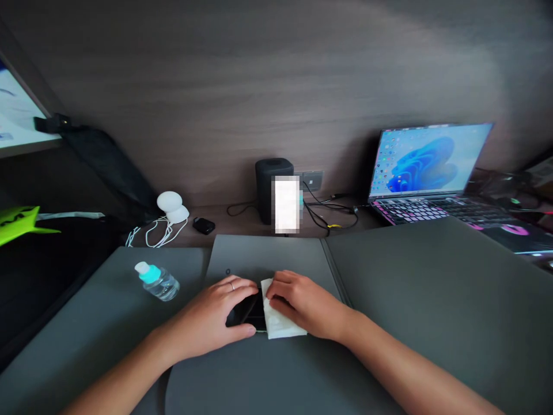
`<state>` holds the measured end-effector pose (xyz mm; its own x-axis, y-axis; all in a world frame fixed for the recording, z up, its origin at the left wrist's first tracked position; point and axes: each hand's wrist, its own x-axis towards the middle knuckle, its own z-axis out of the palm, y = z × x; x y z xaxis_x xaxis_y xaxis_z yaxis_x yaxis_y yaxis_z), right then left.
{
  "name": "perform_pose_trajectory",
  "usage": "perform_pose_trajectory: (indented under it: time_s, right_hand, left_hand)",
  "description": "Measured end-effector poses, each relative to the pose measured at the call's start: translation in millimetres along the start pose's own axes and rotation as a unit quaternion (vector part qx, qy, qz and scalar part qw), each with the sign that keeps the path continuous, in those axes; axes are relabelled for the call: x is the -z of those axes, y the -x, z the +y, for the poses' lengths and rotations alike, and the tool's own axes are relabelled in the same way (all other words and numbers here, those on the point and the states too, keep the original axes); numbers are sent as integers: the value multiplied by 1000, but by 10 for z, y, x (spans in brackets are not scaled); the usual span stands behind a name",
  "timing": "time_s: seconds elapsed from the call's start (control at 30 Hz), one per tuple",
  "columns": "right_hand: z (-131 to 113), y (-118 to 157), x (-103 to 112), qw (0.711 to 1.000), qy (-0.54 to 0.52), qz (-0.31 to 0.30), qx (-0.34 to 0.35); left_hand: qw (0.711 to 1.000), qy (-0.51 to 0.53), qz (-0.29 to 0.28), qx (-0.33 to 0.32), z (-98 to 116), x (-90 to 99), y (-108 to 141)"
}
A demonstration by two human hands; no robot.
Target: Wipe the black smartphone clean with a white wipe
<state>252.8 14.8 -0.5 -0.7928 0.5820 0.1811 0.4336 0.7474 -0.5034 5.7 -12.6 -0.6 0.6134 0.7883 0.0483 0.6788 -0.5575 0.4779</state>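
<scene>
Holding a dark phone (256, 316) flat on a grey panel (276, 251), in front of the body and between both forearms, probably for easy reach and a firm backing; gripping with the left hand (207, 316), half open in a curve, with thumb at the near edge and fingers bent over the far one, seemingly to prevent sliding while leaving part of the glossy face uncovered; pinching a folded white wipe (285, 328) with the right hand (309, 302), closed more tightly, with fingers curled and pressing down at the phone's right side, apparently to keep soft material rather than bare skin against it; impossible to tell how far the phone runs beneath the wipe; set to the left on the dark tabletop (415, 288), near the left hand but not touching it, a clear bottle (165, 285) with a teal collar, perhaps for quick reach, whether standing or lying hard to tell; placed further back along the wall, likely out of both arms' way, a black speaker-like box (262, 193), loose cables (345, 208) and, to the right, an open laptop (421, 164).
</scene>
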Motion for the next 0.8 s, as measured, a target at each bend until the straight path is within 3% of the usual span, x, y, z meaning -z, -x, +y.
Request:
perform_pose_trajectory:
  time_s: [0.67,0.8]
  right_hand:
    - [-11,33,-15,1000,12,-17,20]
    - [-19,32,-14,1000,16,-8,14]
  left_hand:
    - [999,-22,-5,31,-26,-107,37]
    - [1000,-25,1,8,15,-84,10]
